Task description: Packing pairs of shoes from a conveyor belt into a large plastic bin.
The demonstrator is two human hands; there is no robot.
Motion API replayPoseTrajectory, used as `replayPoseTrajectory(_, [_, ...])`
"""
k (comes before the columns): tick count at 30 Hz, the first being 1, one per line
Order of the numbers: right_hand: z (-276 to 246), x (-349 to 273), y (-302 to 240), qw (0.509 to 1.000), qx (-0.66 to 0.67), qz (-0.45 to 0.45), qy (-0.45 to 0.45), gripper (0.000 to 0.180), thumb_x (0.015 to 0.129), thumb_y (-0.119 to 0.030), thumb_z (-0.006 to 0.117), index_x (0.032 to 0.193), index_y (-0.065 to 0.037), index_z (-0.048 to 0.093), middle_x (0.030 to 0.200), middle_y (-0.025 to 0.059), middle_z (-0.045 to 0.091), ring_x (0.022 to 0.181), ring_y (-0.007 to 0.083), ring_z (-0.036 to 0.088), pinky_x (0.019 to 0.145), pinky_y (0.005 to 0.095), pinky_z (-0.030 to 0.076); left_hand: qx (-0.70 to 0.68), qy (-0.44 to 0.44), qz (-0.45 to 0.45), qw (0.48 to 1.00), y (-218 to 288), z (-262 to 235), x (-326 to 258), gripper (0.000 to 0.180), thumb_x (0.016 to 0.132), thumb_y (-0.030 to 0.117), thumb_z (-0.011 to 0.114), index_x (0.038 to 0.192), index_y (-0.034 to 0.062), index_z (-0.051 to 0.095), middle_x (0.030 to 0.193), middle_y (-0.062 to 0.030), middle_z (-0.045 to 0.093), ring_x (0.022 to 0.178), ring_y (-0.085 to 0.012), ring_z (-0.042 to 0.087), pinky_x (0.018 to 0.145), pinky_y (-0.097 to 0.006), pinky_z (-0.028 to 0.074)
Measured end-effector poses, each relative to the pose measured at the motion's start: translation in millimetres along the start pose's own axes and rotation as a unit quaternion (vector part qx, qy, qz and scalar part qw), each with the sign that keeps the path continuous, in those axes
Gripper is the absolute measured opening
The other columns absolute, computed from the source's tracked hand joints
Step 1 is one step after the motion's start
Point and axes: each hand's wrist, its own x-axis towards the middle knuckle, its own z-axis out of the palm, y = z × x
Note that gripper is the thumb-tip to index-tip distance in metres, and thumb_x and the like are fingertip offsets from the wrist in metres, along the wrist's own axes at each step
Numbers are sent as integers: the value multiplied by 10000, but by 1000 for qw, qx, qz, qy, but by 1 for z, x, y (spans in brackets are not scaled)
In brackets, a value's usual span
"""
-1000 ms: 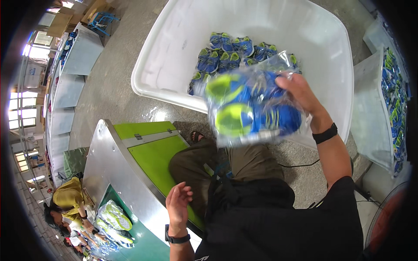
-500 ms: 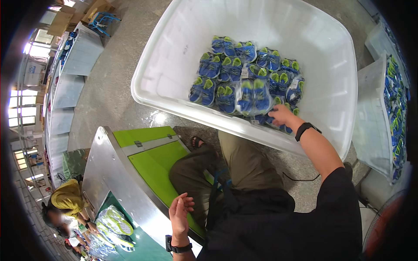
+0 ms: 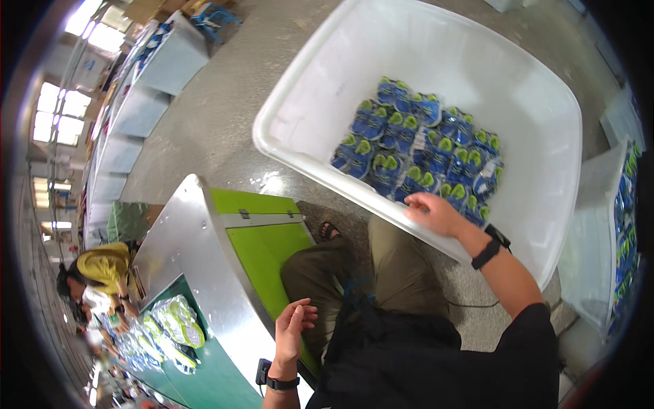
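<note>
Several pairs of blue shoes (image 3: 397, 133) with lime-green linings lie in rows in a big white bin (image 3: 300, 88), each pair in clear plastic. My right hand (image 3: 436, 214) is over the bin's near wall, just in front of the nearest pairs. Its fingers are loosely bent and nothing shows in them. Low in the view, my left hand (image 3: 293, 332) hovers beside the metal edge of the worktable (image 3: 235, 300), empty, with its fingers half curled and apart. Both wrists carry black bands.
On the table's green top, bagged shoes (image 3: 178, 326) with lime soles lie to the left, where a co-worker in a yellow top (image 3: 102, 266) bends over. Another bin of bagged shoes (image 3: 599, 238) stands at the right. White bins (image 3: 170, 58) line the far left.
A bagged pair that was above the nearer rows now lies among them. My right hand has drawn back toward the near rim. The whole view has shifted; my left hand stays by the table.
</note>
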Motion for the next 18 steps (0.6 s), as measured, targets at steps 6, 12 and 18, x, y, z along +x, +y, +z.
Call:
replayPoseTrajectory(6, [24, -11, -50, 972, -196, -125, 43, 650, 861, -434, 744, 1322, -3, 587, 1205, 210, 612, 1120, 396, 605, 952, 447, 503, 28, 12, 23, 999, -1, -11, -10, 379, 1081, 271, 506, 1315, -4, 623, 1110, -90, 708, 970, -143, 660, 808, -281, 531])
replayPoseTrajectory(12, [31, 1, 3, 969, -158, -188, 14, 601, 854, -308, 755, 1314, 21, 552, 1188, 238, 584, 1086, 427, 588, 951, 483, 474, 30, -6, 54, 998, -9, -16, -23, 420, 1089, 350, 515, 1343, 31, 614, 1086, -40, 687, 952, -100, 620, 812, -259, 511])
replayPoseTrajectory(18, [22, 1, 3, 984, -130, -120, 1, 529, 904, -290, 735, 1299, 15, 559, 1189, 195, 583, 1116, 344, 574, 984, 437, 447, -90, 33, 93, 991, 5, -54, -67, 428, 1093, 347, 505, 1385, 45, 587, 1157, -63, 681, 1013, -136, 654, 848, -279, 530])
